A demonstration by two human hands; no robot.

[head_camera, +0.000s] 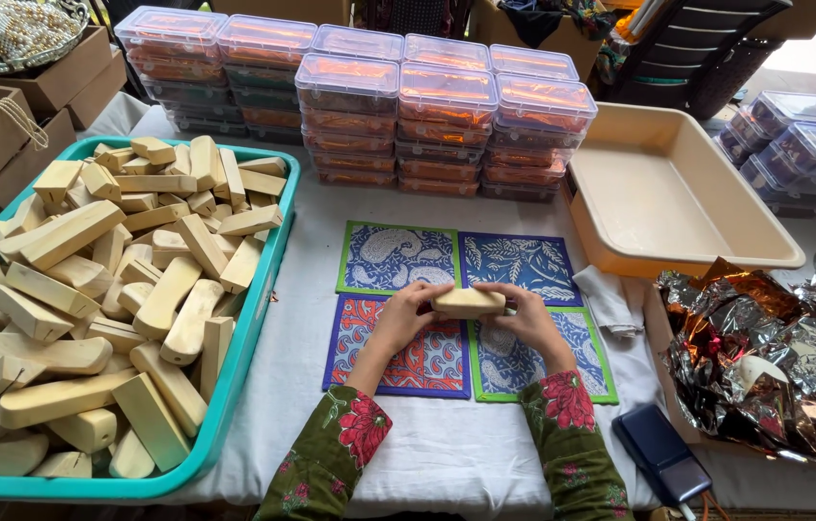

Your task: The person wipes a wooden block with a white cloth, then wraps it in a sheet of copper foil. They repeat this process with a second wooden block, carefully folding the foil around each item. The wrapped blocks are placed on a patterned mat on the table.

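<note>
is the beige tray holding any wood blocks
No, the beige tray shows only its bare inside; the wood blocks fill the teal tray.

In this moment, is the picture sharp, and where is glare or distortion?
Head view: even daylight, soft shadows; both hands and the wooden block are sharp; glare sits on the crumpled foil and plastic box lids; the wide lens bends the teal tray at the edge.

Left hand (408, 307) and right hand (522, 314) meet fingertip to fingertip, fingers curled in a grip, forearms angled inward, sleeves at wrists.
</note>
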